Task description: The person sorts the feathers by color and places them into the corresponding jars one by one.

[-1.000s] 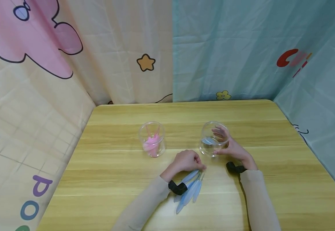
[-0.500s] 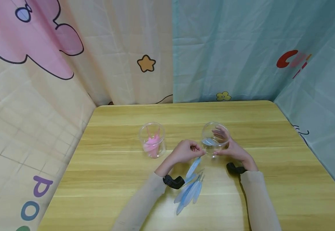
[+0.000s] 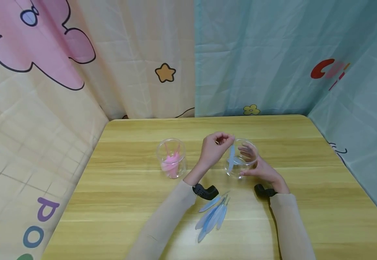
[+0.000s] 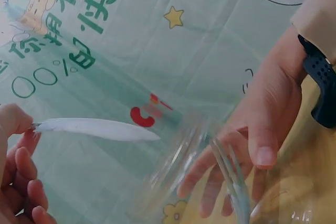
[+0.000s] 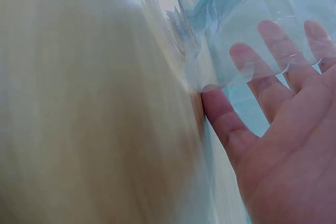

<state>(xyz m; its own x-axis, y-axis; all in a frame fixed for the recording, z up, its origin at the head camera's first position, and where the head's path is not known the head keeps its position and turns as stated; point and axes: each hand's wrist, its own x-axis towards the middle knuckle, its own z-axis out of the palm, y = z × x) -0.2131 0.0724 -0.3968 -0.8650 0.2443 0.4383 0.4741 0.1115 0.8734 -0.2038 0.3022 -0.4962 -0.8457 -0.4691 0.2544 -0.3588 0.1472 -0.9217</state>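
Pale blue and nearly upright, the feather [image 3: 231, 159] hangs right of centre in the head view. The left hand [image 3: 215, 148] pinches its upper end between thumb and fingertip. The right hand [image 3: 265, 170] holds the clear cup [image 3: 245, 166], thumb in front, fingers curved behind; more blue shows inside. Loose feathers [image 3: 212, 218] lie at bottom centre; a second cup [image 3: 182, 166] with something pink in it stands left of centre.

In the left wrist view, the feather's tip points from the left towards the cup's rim, seemingly short of it. Best to pinch lightly, centre the tip over the mouth and lower slowly, lest it catch.

In the right wrist view, spread fingers touch the cup at upper right; light, steady pressure should suffice.
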